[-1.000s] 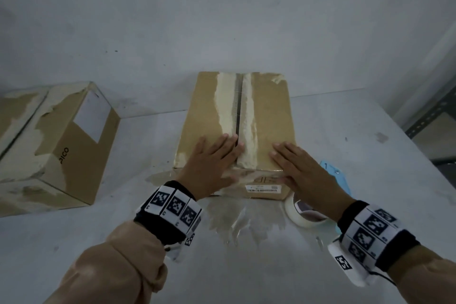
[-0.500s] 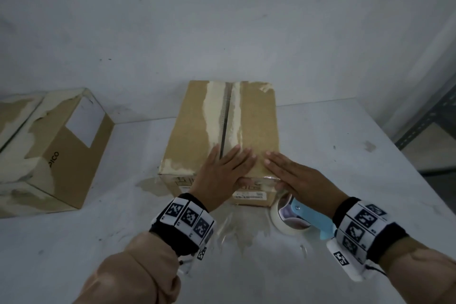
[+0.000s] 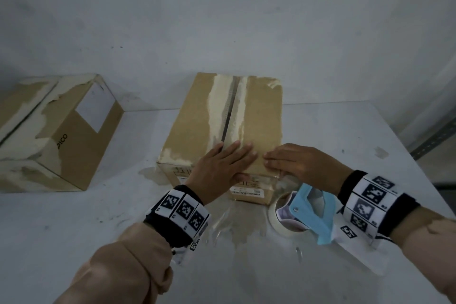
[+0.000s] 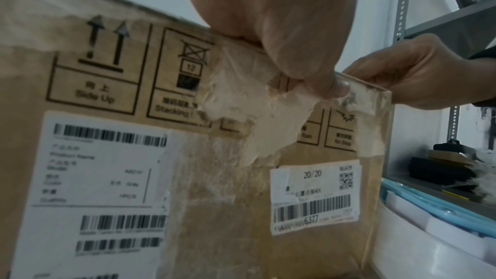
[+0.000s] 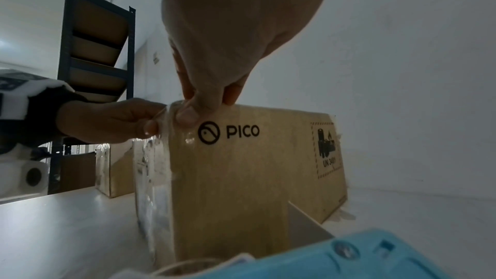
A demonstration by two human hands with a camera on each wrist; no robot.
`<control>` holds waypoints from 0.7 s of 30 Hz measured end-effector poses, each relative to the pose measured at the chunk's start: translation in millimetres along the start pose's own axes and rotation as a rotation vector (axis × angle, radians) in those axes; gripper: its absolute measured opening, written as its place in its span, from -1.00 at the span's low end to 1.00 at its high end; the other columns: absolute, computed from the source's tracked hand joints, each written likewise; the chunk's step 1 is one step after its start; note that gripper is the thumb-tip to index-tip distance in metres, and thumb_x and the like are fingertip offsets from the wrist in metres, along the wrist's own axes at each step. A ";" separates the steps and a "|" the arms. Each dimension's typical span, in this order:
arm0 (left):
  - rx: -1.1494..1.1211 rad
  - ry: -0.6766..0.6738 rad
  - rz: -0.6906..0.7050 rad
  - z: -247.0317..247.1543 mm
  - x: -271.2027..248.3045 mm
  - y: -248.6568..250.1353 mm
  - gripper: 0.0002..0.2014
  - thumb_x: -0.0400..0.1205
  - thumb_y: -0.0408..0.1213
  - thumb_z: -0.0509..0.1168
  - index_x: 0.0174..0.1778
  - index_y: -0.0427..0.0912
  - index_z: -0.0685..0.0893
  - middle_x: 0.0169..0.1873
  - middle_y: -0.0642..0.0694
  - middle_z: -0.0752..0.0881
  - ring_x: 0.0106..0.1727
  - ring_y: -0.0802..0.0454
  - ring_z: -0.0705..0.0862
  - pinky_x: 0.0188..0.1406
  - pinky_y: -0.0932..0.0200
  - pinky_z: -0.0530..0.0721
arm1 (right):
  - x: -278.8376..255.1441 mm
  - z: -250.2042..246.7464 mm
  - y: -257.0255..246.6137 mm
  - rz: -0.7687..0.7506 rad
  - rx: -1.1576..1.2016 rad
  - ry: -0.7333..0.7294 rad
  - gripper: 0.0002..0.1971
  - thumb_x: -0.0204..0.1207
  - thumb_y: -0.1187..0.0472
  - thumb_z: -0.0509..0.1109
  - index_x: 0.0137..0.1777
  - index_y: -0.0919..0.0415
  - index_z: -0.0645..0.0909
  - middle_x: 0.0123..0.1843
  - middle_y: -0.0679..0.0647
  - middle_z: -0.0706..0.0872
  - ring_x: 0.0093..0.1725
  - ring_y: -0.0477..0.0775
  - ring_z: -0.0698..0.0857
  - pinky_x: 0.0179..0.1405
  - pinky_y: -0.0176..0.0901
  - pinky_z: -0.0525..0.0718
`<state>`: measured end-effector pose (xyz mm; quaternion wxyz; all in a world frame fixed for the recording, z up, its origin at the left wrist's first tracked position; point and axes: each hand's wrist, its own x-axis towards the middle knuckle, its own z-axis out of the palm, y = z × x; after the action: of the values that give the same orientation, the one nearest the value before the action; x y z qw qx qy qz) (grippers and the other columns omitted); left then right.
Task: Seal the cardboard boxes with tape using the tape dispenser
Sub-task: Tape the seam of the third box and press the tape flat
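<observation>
The cardboard box [image 3: 229,128] stands on the white bench [image 3: 345,136], its torn top seam running away from the person. The left hand [image 3: 219,168] lies flat with straight fingers on the near end of the top, thumb down over the front edge. The right hand [image 3: 298,164] rests flat on the near right corner, fingertips almost meeting the left's. The blue tape dispenser [image 3: 308,212] lies on the bench just below the right wrist, unheld. A second box [image 3: 59,136] sits well apart at left.
</observation>
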<state>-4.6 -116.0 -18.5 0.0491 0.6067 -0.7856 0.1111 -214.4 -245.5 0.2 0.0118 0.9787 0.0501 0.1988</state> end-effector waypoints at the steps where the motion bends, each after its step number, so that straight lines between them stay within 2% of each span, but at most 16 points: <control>1: -0.001 -0.020 -0.001 -0.6 -0.3 -0.6 -0.51 0.66 0.10 -0.14 0.43 -0.04 0.32 0.36 -0.01 0.61 0.32 -0.01 0.64 0.17 0.05 0.65 | -1.5 1.5 -0.4 0.004 0.009 0.000 -0.64 0.59 0.15 0.13 0.16 0.32 0.68 0.13 0.16 0.76 0.06 0.18 0.74 -0.09 -0.04 0.76; 3: 0.004 -0.047 0.001 -1.8 -0.7 -0.7 -0.51 0.68 0.09 -0.19 0.43 -0.04 0.32 0.36 -0.01 0.61 0.32 -0.01 0.63 0.18 0.04 0.64 | -6.6 4.0 1.1 0.007 0.011 -0.012 -0.63 0.58 0.14 0.15 0.20 0.31 0.65 0.17 0.17 0.75 0.12 0.18 0.72 -0.03 -0.03 0.75; 6: 0.015 -0.072 -0.002 -3.8 -1.1 0.6 -0.50 0.61 0.09 -0.08 0.42 -0.04 0.32 0.35 -0.02 0.62 0.31 -0.01 0.64 0.17 0.03 0.66 | -7.4 4.3 3.7 -0.029 0.026 -0.024 -0.61 0.52 0.06 0.24 0.22 0.29 0.62 0.17 0.18 0.75 0.13 0.20 0.73 -0.02 0.03 0.75; 8: 0.031 -0.076 -0.003 -4.6 -1.4 0.5 -0.49 0.59 0.09 -0.06 0.42 -0.04 0.32 0.35 -0.01 0.62 0.32 -0.01 0.64 0.17 0.02 0.65 | -2.6 4.2 1.9 -0.027 0.023 -0.014 -0.60 0.52 0.01 0.25 0.13 0.31 0.66 0.11 0.20 0.77 0.09 0.21 0.73 -0.06 0.01 0.76; 11: 0.051 -0.118 -0.006 -8.7 0.8 1.0 -0.49 0.58 0.08 -0.04 0.42 -0.04 0.34 0.34 -0.01 0.63 0.30 -0.01 0.65 0.15 0.02 0.66 | 6.0 2.5 -4.0 0.020 -0.049 0.007 -0.62 0.45 0.06 0.25 -0.02 0.36 0.72 0.01 0.21 0.79 0.05 0.12 0.56 -0.20 -0.10 0.75; 14: 0.039 -0.208 -0.006 -14.3 4.8 1.1 -0.46 0.56 0.06 -0.03 0.38 -0.06 0.53 0.30 -0.03 0.67 0.25 -0.04 0.69 0.09 0.00 0.69 | 5.6 5.0 -12.7 0.059 -0.100 0.037 -0.64 0.45 0.14 0.23 0.00 0.38 0.72 0.02 0.24 0.78 0.08 0.11 0.50 -0.04 -0.15 0.65; 16: 0.030 -0.221 -0.016 -17.4 5.0 1.8 -0.45 0.56 0.06 -0.04 0.34 -0.09 0.61 0.30 -0.05 0.66 0.25 -0.05 0.69 0.10 -0.01 0.69 | 0.9 7.2 -14.4 0.088 -0.118 0.055 -0.71 0.45 0.25 0.29 0.05 0.40 0.70 0.08 0.26 0.77 0.13 0.13 0.49 0.07 -0.13 0.61; 17: 0.022 -0.224 -0.034 -20.2 4.9 2.9 -0.42 0.56 0.08 -0.08 0.38 -0.09 0.57 0.35 -0.05 0.62 0.31 -0.06 0.65 0.17 -0.01 0.65 | -2.4 7.6 -14.9 0.103 -0.124 0.034 -0.72 0.40 0.35 0.39 0.11 0.39 0.68 0.13 0.26 0.75 0.18 0.13 0.48 0.11 -0.11 0.63; 19: 0.034 -0.252 -0.049 -20.1 6.3 4.2 -0.32 0.56 0.13 -0.26 0.57 -0.06 0.28 0.56 -0.04 0.33 0.55 -0.05 0.36 0.46 -0.01 0.38 | -7.3 3.9 -17.7 0.172 -0.061 -0.070 -0.44 0.17 0.45 0.60 0.23 0.35 0.63 0.25 0.21 0.69 0.28 0.11 0.50 0.22 -0.12 0.55; 20: 0.041 -0.298 -0.047 -21.5 7.4 3.5 -0.29 0.54 0.14 -0.33 0.63 -0.04 0.09 0.63 -0.03 0.13 0.63 -0.03 0.16 0.56 -0.01 0.19 | -8.3 2.0 -19.4 0.231 -0.015 -0.119 -0.35 0.10 0.39 0.66 0.26 0.32 0.61 0.29 0.18 0.68 0.30 0.11 0.54 0.24 -0.14 0.54; 21: 0.024 -0.354 -0.067 -25.1 7.5 2.7 -0.28 0.53 0.15 -0.34 0.64 -0.03 -0.05 0.66 -0.02 -0.02 0.66 -0.01 0.00 0.59 0.00 0.04 | -7.2 -0.4 -23.3 0.289 0.023 -0.150 -0.35 0.10 0.30 0.67 0.26 0.29 0.61 0.29 0.16 0.67 0.29 0.12 0.59 0.23 -0.10 0.57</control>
<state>-10.6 -116.6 7.1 -0.0934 0.6430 -0.7601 0.0101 -223.4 -223.1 -3.3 -0.0243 0.9879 -0.0899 0.1243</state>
